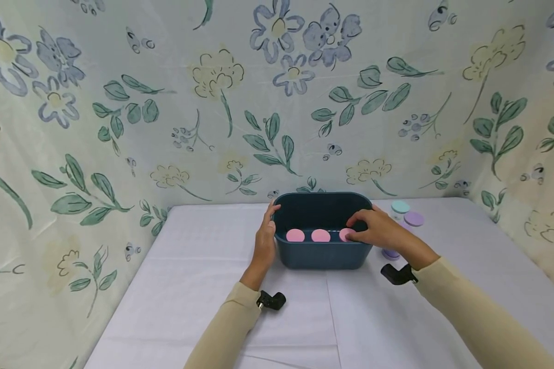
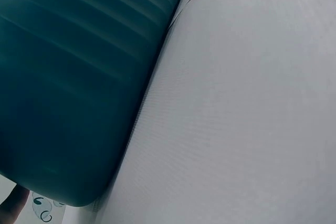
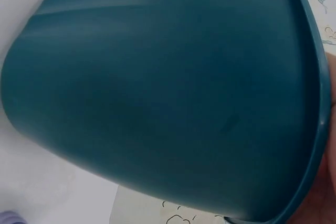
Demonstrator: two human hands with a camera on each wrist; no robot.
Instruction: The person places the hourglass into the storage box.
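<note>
A dark teal oblong bin (image 1: 323, 256) stands on the white-covered table. Inside it, along the near wall, show three pink round tops: a left one (image 1: 295, 235), a middle one (image 1: 320, 235) and a right one (image 1: 345, 234). My right hand (image 1: 378, 228) reaches over the bin's right end and pinches the right pink round piece between thumb and fingers; what lies below its top is hidden by the wall. My left hand (image 1: 264, 246) rests along the bin's left end with its fingers extended up to the rim. Both wrist views mostly show the bin's outer wall (image 2: 79, 87).
Right of the bin, partly behind my right arm, are several round-topped pieces: a mint one (image 1: 400, 206), a lilac one (image 1: 414, 219) and a purple one (image 1: 390, 254). A floral cloth (image 1: 295, 128) hangs behind the white table cover (image 1: 203, 241).
</note>
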